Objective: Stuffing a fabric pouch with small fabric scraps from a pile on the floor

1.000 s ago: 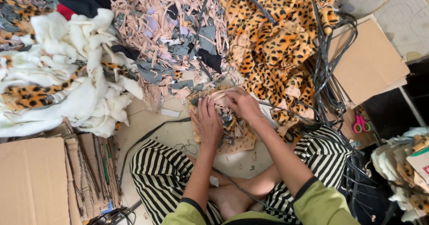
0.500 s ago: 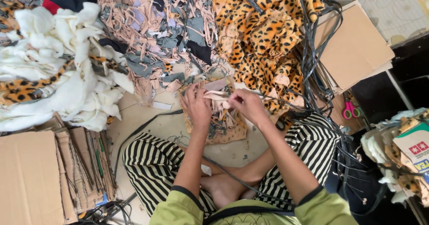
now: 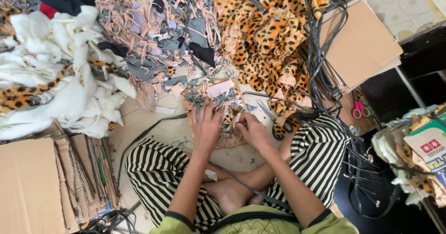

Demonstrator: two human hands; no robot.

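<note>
Both hands low, side by side: left hand (image 3: pixel 206 126) palm-down, right hand (image 3: pixel 252 129) with curled fingers.

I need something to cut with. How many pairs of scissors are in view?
1. A pair of scissors with pink handles lies on the floor at the right, below the cardboard sheets. More may be buried under the scraps.

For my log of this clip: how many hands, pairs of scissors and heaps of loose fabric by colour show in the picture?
Hands: 2, left hand and right hand, both flat on a scrap pile
Pink-handled scissors: 1
White fabric heap: 1
Leopard-print fabric heap: 1
Pink and grey scrap heap: 1
Total: 6
</note>
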